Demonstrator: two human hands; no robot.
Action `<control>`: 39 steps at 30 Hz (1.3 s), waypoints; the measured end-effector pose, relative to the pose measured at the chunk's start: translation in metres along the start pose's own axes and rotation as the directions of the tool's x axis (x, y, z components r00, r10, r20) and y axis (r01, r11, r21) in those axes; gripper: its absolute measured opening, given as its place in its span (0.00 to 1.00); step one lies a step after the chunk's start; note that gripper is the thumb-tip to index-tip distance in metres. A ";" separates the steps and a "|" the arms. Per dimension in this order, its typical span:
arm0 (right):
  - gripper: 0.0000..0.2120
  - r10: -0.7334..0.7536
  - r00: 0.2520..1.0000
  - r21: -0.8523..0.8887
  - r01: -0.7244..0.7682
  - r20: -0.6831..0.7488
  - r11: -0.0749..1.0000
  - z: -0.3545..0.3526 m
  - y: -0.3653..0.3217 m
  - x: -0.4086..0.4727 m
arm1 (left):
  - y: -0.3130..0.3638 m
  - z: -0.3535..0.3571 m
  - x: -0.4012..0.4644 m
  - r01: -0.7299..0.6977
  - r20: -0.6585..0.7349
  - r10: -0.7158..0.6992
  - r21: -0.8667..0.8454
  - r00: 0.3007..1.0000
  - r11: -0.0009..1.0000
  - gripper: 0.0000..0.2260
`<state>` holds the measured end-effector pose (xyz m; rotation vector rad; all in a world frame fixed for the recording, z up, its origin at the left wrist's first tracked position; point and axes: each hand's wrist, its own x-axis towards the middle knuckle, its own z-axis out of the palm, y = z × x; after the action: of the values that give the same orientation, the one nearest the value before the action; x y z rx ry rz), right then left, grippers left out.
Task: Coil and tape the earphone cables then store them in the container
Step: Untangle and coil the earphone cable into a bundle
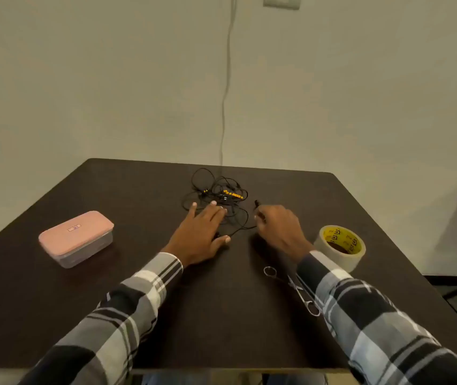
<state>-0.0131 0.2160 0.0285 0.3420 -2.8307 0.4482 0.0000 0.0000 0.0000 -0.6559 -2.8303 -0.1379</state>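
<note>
Dark table [221, 315], apparently plain wall [110, 79]

**Both hands at the tangle of earphone cables**

On the dark table [221, 315] a loose tangle of black earphone cables [216, 195] with yellow parts lies near the far edge. The left hand [199, 237] lies flat with straight, spread fingers, its fingertips on the near side of the tangle. The right hand [278, 229], just beside it, has its fingers curled round one cable end, a small black tip sticking up above them. A closed pink container [76, 238] sits well apart on the left. A roll of tape [340, 247] stands near the right wrist, and steel scissors [291, 287] lie partly under the right checked sleeve [374, 323].
</note>
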 end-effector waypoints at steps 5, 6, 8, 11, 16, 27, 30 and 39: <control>0.16 0.137 0.991 0.133 -0.136 0.005 0.982 0.028 0.012 0.001 | -0.003 0.021 0.001 0.023 -0.103 -0.054 -0.279 0.993 0.960 0.15; 0.19 0.156 0.988 0.152 -0.151 -0.017 0.977 0.032 0.009 0.004 | -0.004 0.022 0.000 0.014 -0.134 -0.053 -0.280 0.990 0.960 0.14; 0.23 0.191 0.981 0.200 -0.178 -0.046 0.964 0.041 0.004 0.007 | -0.006 0.021 0.000 -0.014 -0.192 -0.039 -0.270 0.981 0.963 0.13; 0.17 0.166 0.985 0.162 -0.157 -0.043 0.974 0.051 -0.004 0.008 | -0.009 0.021 0.001 -0.001 -0.191 -0.067 -0.336 0.979 0.942 0.09; 0.05 0.133 0.985 0.318 -0.092 -0.110 0.943 0.054 -0.005 0.008 | -0.014 0.017 0.002 0.032 -0.202 -0.161 -0.524 0.966 0.851 0.07; 0.03 0.091 0.992 0.826 0.017 -0.083 0.564 0.026 -0.013 0.001 | -0.015 0.017 0.002 0.019 -0.343 -0.301 -0.631 0.890 0.775 0.21; 0.04 0.016 1.000 0.930 0.003 -0.009 0.368 0.011 -0.021 0.003 | -0.013 0.004 0.009 -0.018 -0.300 -0.285 -0.716 0.911 0.698 0.31; 0.10 -0.108 0.964 0.970 -0.243 0.244 0.018 -0.051 -0.022 0.012 | -0.019 -0.066 0.026 -0.085 -0.143 -0.099 -0.892 0.985 0.443 0.07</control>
<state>-0.0078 0.2104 0.0847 0.4910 -2.0377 2.6599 -0.0178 -0.0149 0.0702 -0.7327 -2.3636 -1.7204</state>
